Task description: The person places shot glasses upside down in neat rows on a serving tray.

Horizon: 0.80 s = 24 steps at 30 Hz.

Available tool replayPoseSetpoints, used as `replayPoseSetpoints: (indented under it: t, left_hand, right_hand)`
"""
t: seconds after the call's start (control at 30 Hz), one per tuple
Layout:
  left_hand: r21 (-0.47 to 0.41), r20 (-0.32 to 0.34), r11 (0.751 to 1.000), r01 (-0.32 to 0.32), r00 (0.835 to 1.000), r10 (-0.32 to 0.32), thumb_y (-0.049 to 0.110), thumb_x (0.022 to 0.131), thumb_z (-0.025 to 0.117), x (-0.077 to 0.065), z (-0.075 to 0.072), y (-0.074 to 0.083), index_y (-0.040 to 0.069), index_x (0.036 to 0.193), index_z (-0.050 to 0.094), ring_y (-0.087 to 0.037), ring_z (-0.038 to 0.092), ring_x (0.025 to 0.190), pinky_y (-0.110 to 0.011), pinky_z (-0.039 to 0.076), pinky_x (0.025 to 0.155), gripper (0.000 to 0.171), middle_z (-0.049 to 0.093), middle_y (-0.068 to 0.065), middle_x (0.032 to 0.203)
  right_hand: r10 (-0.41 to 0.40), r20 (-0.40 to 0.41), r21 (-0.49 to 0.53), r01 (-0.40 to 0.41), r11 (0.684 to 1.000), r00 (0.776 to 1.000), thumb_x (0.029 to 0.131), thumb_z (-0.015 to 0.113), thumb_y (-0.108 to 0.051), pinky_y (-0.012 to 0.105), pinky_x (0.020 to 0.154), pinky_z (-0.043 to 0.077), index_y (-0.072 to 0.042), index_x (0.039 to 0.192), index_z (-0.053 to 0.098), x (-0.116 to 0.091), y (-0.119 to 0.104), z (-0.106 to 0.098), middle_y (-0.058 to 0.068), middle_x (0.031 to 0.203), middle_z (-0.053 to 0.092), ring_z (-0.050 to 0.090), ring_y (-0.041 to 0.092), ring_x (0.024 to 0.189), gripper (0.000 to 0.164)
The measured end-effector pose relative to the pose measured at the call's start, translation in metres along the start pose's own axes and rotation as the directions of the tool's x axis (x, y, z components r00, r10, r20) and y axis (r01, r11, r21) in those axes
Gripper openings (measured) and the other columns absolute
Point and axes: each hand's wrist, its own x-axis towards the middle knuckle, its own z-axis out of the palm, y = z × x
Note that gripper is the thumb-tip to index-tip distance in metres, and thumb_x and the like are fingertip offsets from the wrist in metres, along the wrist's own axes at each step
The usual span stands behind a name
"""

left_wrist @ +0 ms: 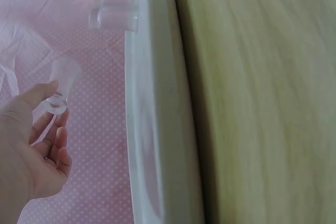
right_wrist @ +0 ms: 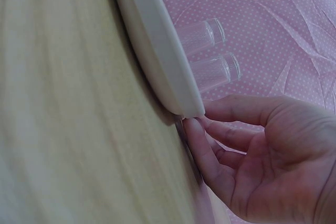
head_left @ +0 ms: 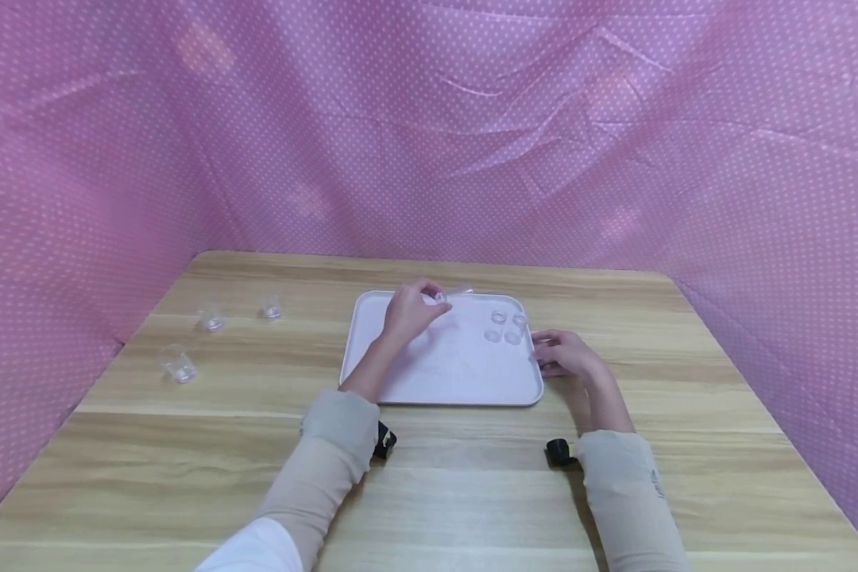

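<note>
My left hand (head_left: 413, 308) pinches a clear shot glass (left_wrist: 64, 80) between thumb and fingers, above the far part of the white tray (head_left: 429, 381). The glass is tipped sideways, its thick base near the fingertips and its mouth pointing away to the right. My right hand (right_wrist: 262, 150) is at the tray's right edge, its thumb and fingers gripping the rim at the corner. Close to that hand, two clear shot glasses (head_left: 499, 318) stand upside down on the tray, thick bases up, side by side.
On the wooden table (head_left: 457, 492), left of the tray, three clear glasses stand mouth up: a near glass (head_left: 179, 364), a middle glass (head_left: 213, 320) and a far glass (head_left: 272, 308). A pink dotted curtain (head_left: 429, 143) encloses the table's back and sides.
</note>
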Motion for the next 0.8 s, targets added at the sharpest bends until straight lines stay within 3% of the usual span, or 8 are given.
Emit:
replayPoseSetpoints:
  t: [0.17,0.3,0.57,0.8]
  left_hand:
    - [-0.062,0.013,0.998,0.011,1.0,-0.01,0.021,0.076,0.075,0.0,0.01,0.003,0.008,0.104,0.067,-0.017,0.054,0.071,-0.029,0.045,0.067,0.032,0.065,-0.006,0.101]
    - [-0.104,0.035,0.994,0.019,0.999,-0.016,0.02,0.077,0.074,0.002,0.018,0.002,0.008,0.105,0.068,-0.014,0.051,0.069,-0.024,0.042,0.059,0.03,0.065,-0.005,0.101]
    - [-0.088,0.094,0.995,-0.04,0.994,0.048,0.016,0.08,0.071,0.005,0.033,0.006,0.009,0.107,0.068,-0.017,0.055,0.078,-0.027,0.045,0.068,0.027,0.063,-0.007,0.108]
    - [-0.015,0.144,1.0,-0.01,0.99,0.012,0.018,0.081,0.07,0.008,0.041,0.013,0.013,0.106,0.068,-0.02,0.049,0.101,-0.031,0.043,0.079,0.026,0.062,-0.002,0.104]
  right_hand:
    - [0.004,-0.01,0.006,-0.004,1.0,1.0,0.086,0.056,0.0,0.033,0.072,0.053,0.01,0.132,0.037,0.002,0.003,-0.001,0.017,0.103,0.056,0.059,0.016,0.081,0.051]
    - [0.016,-0.015,0.019,-0.016,1.0,1.0,0.084,0.057,-0.001,0.034,0.074,0.052,0.008,0.132,0.038,0.007,0.008,-0.003,0.017,0.105,0.056,0.06,0.017,0.082,0.052]
    - [0.02,-0.009,0.03,-0.019,0.999,1.0,0.083,0.058,-0.001,0.034,0.074,0.052,0.007,0.132,0.039,0.009,0.009,-0.005,0.018,0.108,0.055,0.061,0.018,0.081,0.052]
    - [-0.001,0.0,0.043,0.001,0.999,1.0,0.087,0.055,0.003,0.034,0.073,0.052,0.012,0.131,0.036,-0.004,-0.003,0.001,0.022,0.108,0.054,0.06,0.017,0.079,0.049]
